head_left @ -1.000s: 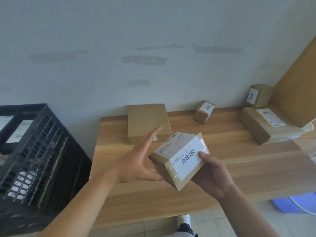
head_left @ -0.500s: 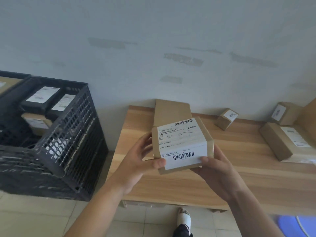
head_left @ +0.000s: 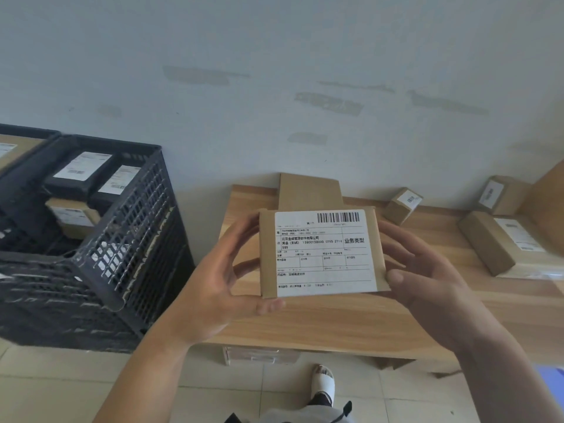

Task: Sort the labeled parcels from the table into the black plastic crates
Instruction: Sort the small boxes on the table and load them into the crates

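Both hands, left (head_left: pixel 213 288) and right (head_left: pixel 427 282), around labeled parcel (head_left: pixel 320 251) above table (head_left: pixel 335 325).

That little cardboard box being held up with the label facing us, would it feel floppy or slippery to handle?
Probably stiff: the held box keeps flat faces and straight edges between the left hand and right hand. Likely light, since it is held up mostly by fingers at its sides. Its plain cardboard looks matte, so hardly slippery.

wall (head_left: pixel 274 56): pale, patched | floor (head_left: pixel 213 392): tiled | sandalled foot (head_left: pixel 324 381)

Matt cardboard parcel (head_left: pixel 320 251), paper label (head_left: pixel 325 254)
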`<state>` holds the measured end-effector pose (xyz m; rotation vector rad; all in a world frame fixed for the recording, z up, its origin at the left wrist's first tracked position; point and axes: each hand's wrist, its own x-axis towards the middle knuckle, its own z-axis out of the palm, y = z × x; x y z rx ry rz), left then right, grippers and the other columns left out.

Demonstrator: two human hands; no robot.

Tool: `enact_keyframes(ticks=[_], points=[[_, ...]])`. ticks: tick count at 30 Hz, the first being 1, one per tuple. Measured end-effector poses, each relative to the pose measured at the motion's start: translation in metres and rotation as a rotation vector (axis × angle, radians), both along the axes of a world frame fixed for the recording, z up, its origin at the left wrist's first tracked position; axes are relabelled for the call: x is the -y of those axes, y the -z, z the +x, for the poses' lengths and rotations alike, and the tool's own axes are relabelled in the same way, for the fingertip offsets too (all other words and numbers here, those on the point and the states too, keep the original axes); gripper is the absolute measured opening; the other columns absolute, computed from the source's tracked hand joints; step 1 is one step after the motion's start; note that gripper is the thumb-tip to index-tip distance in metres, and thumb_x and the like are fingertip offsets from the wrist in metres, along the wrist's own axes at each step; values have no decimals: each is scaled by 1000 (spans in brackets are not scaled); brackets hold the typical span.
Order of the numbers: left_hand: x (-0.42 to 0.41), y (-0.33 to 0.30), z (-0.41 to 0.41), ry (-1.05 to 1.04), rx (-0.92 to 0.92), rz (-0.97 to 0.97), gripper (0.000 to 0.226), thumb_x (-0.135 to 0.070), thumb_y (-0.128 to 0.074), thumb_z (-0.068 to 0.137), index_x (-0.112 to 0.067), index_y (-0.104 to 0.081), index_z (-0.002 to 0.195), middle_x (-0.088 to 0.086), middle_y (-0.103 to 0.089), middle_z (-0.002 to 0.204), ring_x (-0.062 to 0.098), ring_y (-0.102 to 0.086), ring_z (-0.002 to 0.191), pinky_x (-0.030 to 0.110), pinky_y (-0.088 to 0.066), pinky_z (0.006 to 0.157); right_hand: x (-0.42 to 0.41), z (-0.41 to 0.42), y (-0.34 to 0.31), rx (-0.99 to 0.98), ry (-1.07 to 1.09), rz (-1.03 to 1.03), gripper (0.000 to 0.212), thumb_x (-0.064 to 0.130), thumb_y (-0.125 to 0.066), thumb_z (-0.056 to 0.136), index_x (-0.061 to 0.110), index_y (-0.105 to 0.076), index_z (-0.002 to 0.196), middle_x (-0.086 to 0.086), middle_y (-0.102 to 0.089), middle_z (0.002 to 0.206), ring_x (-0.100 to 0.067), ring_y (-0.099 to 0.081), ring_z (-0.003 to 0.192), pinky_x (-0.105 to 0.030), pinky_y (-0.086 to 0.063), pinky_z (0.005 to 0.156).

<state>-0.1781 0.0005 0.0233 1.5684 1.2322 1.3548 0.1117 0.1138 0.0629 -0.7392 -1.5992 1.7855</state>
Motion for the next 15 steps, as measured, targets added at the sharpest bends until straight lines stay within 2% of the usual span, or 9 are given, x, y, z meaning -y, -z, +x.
enact_keyframes(ticks=[4,6,10,15], points=[[4,2,3,-6,-9,7,103,-15,-90,71,-20,-35,158,6,-44,160,29,-35,152,59,-44,112,1,3,-7,25,-32,24,82,33,-92,68,33,-61,143,-10,-64,144,-40,-67,122,-47,-61,91],[6,3,3,-15,1,-3,105,-15,-90,71,-18,-33,159,7,-42,161,30,-34,153,60,-44,112,1,2,-8,39,-45,36,86,40,-95,66,33,-61,143,-9,-64,144,-39,-67,122,-48,-61,92],[4,0,2,-17,29,-20,109,-16,-89,69,-12,-29,160,8,-41,162,31,-33,153,61,-42,114,-1,-1,-8,35,-17,57,79,30,-89,69,31,-61,143,-9,-63,145,-39,-67,124,-51,-60,94],[0,-1,8,0,22,-29,109,-15,-88,70,-12,-28,161,8,-40,163,30,-31,154,61,-42,114,1,7,-9,17,-43,38,83,41,-93,70,31,-59,145,-10,-63,146,-37,-68,121,-45,-61,91]])
